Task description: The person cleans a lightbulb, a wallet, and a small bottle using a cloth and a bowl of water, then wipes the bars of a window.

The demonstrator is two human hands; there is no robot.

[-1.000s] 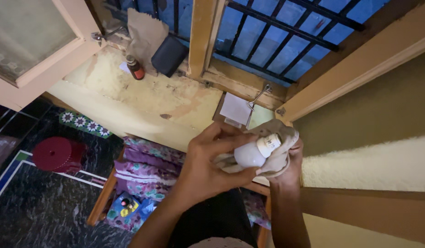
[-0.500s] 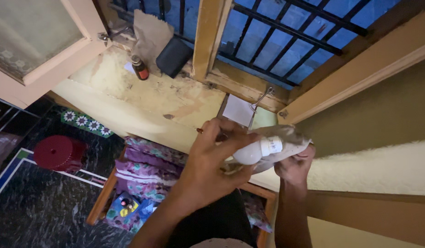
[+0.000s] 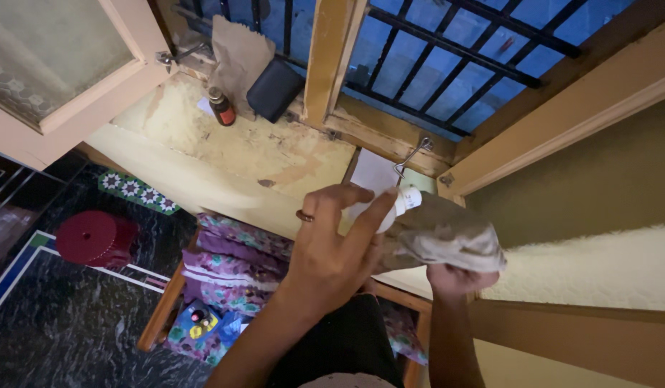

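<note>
Below the barred window, near the middle of the view, a white light bulb (image 3: pixel 392 209) is grasped in the left hand (image 3: pixel 332 248): the fingers are curled round its globe, so that only the white collar and a little of the glass show past the fingertips. A ring is worn on one finger of that hand. Just to the right, a crumpled, dirty beige cloth (image 3: pixel 442 236) is bunched against the bulb and touches it; it is gripped from below by the right hand (image 3: pixel 458 279), most of which is hidden under the folds.

Farther off, a worn yellowish window sill (image 3: pixel 253 147) runs across the scene. On its far left part a small brown bottle (image 3: pixel 221 106) stands upright, with a dark pouch (image 3: pixel 275 88) just beside it and a brown paper bag (image 3: pixel 237 52) leaning against the bars. A white sheet of paper (image 3: pixel 372 174) lies on the sill beyond the hands, next to a metal window hook (image 3: pixel 411 154).

Down at the near left, a red round stool (image 3: pixel 92 238) stands on the dark floor, and a bed with flowered purple bedding (image 3: pixel 228 262) is seen beneath the left forearm.
</note>
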